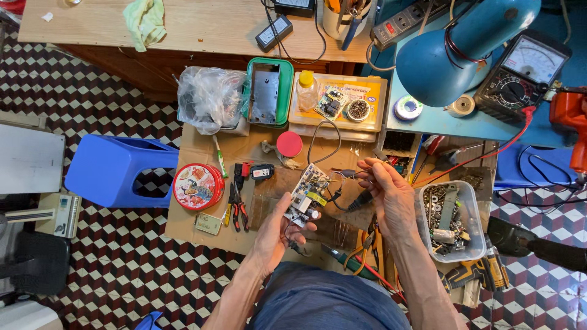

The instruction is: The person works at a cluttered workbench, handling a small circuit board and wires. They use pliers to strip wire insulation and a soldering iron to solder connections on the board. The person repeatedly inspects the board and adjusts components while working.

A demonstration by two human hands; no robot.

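Observation:
My left hand [276,232] grips a small circuit board [307,194] with white, yellow and dark parts, tilted above the low work board. My right hand [388,194] is beside it on the right, fingers pinched on thin wires [345,177] that run to the board's top edge. A black cable [318,137] loops up from the board toward the yellow box. A black-handled probe [361,200] lies under my right hand.
A round red tin [197,186], red-handled pliers [237,208] and a red lid [289,144] lie on the cardboard. A clear tub of screws [449,220] sits right. Behind are a yellow parts box [339,101], blue lamp [455,52], multimeter [523,73] and blue stool [116,168].

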